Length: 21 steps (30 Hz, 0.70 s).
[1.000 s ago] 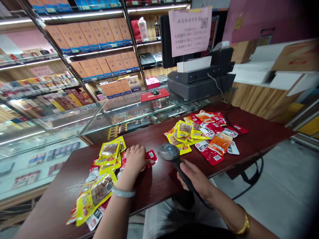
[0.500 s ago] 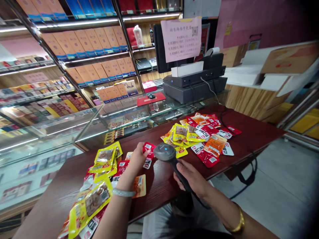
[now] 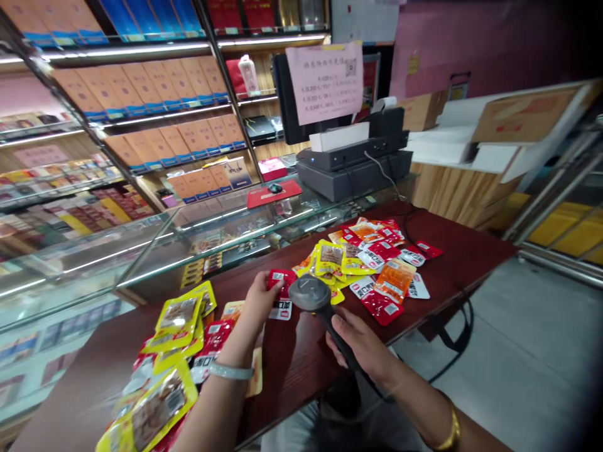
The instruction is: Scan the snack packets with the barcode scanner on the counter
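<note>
My left hand (image 3: 262, 297) pinches a red and white snack packet (image 3: 281, 285) over the dark wooden table, its barcode label facing up. In my right hand (image 3: 358, 339) is a grey barcode scanner (image 3: 311, 292), gripped round its handle, with its head close beside that packet. Left of my left forearm lies a spread of yellow snack packets (image 3: 179, 317) mixed with red ones, partly covered by the arm. Beyond the scanner, a second pile holds yellow packets (image 3: 330, 256), an orange packet (image 3: 396, 279) and several red and white packets (image 3: 380, 306).
A glass display counter (image 3: 226, 235) runs along the table's far side. On it stand a cash drawer (image 3: 353, 172), a monitor with a pink paper sign (image 3: 325, 81) and a mouse on a red mat (image 3: 282, 193). A black cable (image 3: 466, 339) hangs off the table's right edge.
The view has shifted slightly, so the scene sits further left. The red packet in my left hand shows more of its white lower part. The scanner's blue light no longer shows.
</note>
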Each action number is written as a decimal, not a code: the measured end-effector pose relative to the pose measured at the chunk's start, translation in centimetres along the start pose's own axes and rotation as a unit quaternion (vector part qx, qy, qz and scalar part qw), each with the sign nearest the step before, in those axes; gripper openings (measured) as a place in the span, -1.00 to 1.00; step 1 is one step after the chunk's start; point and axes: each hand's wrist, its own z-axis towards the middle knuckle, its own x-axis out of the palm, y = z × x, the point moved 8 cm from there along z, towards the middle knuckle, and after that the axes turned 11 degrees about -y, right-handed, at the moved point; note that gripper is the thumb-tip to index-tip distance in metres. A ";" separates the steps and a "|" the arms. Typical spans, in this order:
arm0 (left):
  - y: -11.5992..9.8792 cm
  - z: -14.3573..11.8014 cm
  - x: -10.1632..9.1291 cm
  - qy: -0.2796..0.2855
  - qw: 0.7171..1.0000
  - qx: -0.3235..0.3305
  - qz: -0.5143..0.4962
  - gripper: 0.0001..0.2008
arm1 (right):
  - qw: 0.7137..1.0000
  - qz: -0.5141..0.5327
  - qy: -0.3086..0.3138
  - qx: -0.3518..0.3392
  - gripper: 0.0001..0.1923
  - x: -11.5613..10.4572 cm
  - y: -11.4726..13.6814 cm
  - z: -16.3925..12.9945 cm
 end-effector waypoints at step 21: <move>-4.4 -2.7 -8.4 -0.076 0.963 0.139 0.219 -0.43 | 0.998 0.023 -0.046 0.032 -0.31 -3.3 0.3 -1.2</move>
